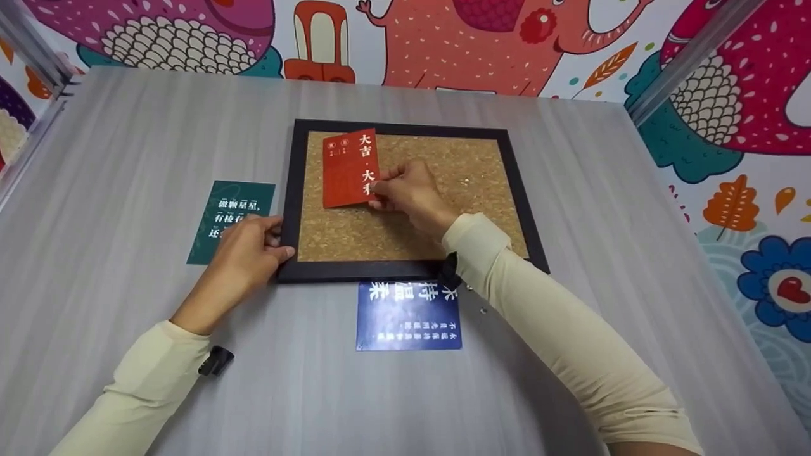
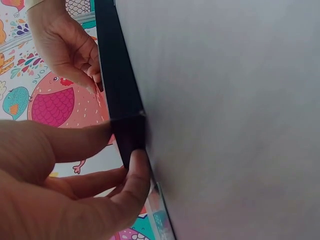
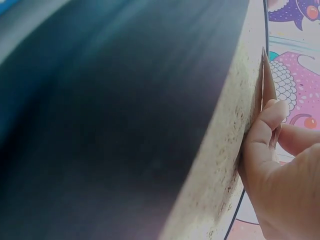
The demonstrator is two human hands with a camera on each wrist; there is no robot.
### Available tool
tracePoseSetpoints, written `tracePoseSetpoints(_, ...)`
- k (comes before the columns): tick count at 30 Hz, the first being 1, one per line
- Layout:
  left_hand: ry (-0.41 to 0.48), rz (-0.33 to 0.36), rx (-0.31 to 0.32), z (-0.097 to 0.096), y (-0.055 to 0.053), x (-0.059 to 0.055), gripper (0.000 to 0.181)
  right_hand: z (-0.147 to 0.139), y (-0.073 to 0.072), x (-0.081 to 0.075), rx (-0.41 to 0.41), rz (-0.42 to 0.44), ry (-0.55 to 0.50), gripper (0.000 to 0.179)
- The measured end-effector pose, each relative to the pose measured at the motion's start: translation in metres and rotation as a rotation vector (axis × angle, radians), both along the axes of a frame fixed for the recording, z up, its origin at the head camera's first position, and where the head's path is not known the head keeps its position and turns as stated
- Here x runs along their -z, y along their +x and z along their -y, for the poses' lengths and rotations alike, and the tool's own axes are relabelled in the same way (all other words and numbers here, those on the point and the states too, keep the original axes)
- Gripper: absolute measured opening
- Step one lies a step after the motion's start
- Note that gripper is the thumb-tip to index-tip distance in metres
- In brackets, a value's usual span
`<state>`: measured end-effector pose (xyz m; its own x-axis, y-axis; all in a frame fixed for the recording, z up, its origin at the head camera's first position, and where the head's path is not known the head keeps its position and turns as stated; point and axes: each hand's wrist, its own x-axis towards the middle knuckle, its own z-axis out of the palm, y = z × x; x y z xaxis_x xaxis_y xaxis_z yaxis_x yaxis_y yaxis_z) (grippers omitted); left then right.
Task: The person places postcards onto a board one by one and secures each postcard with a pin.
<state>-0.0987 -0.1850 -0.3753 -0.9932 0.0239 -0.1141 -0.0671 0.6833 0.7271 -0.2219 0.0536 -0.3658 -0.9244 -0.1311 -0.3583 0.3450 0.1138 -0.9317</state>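
Observation:
A cork board (image 1: 456, 221) with a black frame lies on the table. My right hand (image 1: 415, 195) pinches a red card (image 1: 347, 171) by its right edge, over the board's left part. In the right wrist view, the card (image 3: 269, 82) is seen nearly edge-on between thumb and finger, tilted close to the cork. At the board's lower left corner, my left hand (image 1: 250, 250) holds the black frame (image 2: 127, 135) with thumb and fingers. Beneath that hand lies a green card (image 1: 204, 237) with white writing, partly covered by it.
A blue card (image 1: 408, 326) lies below the board's front edge, its top tucked against or under the frame. Small clear pieces (image 1: 466, 182) sit on the cork, and another clear piece (image 1: 483, 310) is on the table (image 1: 285, 392). A patterned wall (image 1: 469, 44) stands behind.

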Motion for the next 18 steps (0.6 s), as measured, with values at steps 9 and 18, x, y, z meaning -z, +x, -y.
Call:
tracePoseSetpoints(9, -0.01, -0.034, 0.01, 0.0008, 0.0008, 0.0013, 0.055, 0.002, 0.0021, 0.0022, -0.066, -0.087, 0.174, 0.014)
tracePoseSetpoints(18, -0.009, -0.028, 0.004, 0.0, 0.001, 0.0003, 0.055, 0.006, 0.0041, 0.0031, -0.128, -0.152, 0.33, 0.021)
